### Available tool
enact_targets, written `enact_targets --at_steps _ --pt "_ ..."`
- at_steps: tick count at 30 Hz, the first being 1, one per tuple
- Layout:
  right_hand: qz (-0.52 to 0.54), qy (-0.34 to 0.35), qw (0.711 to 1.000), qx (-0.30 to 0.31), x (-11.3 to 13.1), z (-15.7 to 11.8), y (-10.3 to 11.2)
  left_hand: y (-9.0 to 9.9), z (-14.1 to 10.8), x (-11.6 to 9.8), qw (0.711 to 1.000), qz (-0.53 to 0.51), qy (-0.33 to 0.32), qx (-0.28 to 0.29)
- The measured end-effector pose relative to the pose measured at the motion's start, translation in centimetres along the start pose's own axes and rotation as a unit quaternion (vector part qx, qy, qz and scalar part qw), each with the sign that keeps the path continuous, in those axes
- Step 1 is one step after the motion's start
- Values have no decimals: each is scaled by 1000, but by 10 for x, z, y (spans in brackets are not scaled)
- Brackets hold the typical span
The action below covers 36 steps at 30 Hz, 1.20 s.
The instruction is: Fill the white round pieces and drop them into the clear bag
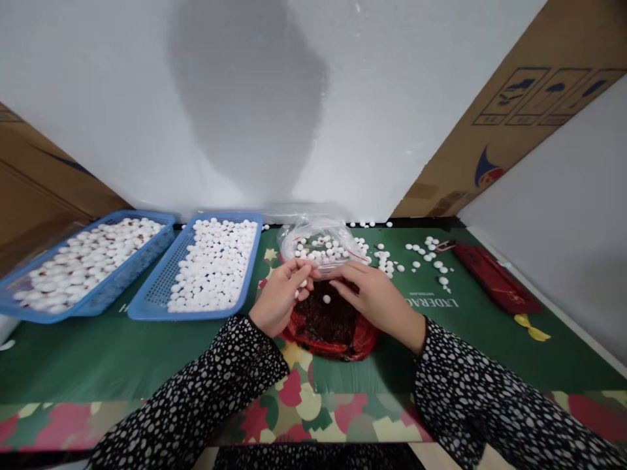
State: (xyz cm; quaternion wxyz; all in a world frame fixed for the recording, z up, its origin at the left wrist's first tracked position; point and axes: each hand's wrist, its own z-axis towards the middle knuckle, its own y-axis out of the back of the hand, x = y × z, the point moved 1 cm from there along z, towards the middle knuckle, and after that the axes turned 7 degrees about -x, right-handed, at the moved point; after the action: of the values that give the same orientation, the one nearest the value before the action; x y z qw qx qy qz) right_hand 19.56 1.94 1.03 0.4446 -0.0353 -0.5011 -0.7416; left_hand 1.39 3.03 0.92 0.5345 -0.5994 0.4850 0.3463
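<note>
My left hand (284,294) is closed, with small white balls (301,287) showing between its curled fingers. Close beside it, my right hand (372,290) has bent fingers that meet the left fingertips at the near edge of a clear plastic bag (323,228). What the right fingertips pinch is too small to make out. Inside the clear bag lie several white balls (326,249). Below both hands an opened red plastic bag (362,343) holds a dark brown crumbly mass (333,323). A single white ball (326,299) appears over this dark mass.
Two blue baskets (189,314) (98,307) with many white balls stand at the left. Loose white balls (386,261) are scattered to the right of the clear bag. Farther right lies a dark red pouch (494,277) with a yellow ribbon (531,328). A white wall (372,130) rises behind.
</note>
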Motion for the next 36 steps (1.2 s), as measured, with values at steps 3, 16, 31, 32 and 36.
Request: enact_targets --at_steps 3,16,31,32,36 --pt "-19 10 998 58 0 -2 -5 3 1 -5 1000 -15 0 -24" --pt "-56 22 998 8 -6 19 2 3 -3 -7 999 45 -2 13" --pt "-113 93 977 153 -7 -8 -30 -2 -6 0 993 95 35 54" --pt "-102 84 980 148 -7 -7 -29 -2 -6 -1 993 95 48 58" --pt "-40 21 990 135 -6 -5 -14 -3 -7 -3 992 54 76 88"
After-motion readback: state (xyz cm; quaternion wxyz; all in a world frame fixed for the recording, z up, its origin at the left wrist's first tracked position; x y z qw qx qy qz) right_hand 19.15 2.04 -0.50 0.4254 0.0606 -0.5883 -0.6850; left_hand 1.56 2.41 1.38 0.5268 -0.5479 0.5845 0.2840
